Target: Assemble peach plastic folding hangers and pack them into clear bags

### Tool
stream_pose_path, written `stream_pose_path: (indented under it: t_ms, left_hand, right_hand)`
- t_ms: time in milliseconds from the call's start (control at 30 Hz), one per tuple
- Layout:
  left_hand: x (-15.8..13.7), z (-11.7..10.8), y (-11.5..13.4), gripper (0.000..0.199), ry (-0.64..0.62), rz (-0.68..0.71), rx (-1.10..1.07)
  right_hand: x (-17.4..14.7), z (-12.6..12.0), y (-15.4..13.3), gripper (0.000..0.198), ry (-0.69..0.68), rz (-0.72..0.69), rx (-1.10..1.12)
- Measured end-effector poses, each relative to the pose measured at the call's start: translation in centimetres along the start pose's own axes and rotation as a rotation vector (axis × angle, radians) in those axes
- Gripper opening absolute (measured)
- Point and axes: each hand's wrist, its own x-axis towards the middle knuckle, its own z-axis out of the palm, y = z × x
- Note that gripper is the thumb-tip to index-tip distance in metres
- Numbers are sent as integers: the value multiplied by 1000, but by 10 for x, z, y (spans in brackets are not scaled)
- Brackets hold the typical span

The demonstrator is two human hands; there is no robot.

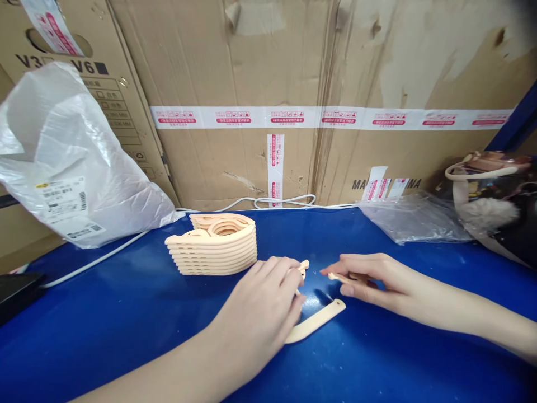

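My left hand [268,302] is closed over a beige plastic piece of a folding hanger. One long flat arm of that hanger piece [316,323] sticks out below the fingers toward the right, and a small end [305,265] shows past the fingertips; the middle is hidden under the hand. To the right, my right hand [373,280] pinches another beige hanger piece [342,278] between thumb and fingers, most of it covered by the hand. The two pieces are apart. Behind my left hand stands a neat stack of several beige folded hangers [213,254].
The blue tabletop [168,347] backs onto large cardboard boxes [235,67]. A white plastic bag [79,162] stands at the left, near a dark object [19,294]. A white cable [285,201] runs along the back. Clear plastic film [415,218] and a dark bag [512,218] lie right.
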Motion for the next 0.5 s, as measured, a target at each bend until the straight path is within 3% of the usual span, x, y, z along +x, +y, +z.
stream_pose_path:
  t_ms: [100, 267, 500]
  left_hand:
    - [-3, 3, 8, 20, -41, 22, -133]
    - [-4, 10, 8, 15, -181, 34, -170]
    - [-5, 9, 7, 12, -103, 52, -204]
  right_hand:
    - [0, 1, 2, 30, 20, -7, -54]
    - [0, 10, 3, 37, 13, 92, -199]
    - [-2, 13, 2, 41, -6, 10, -175]
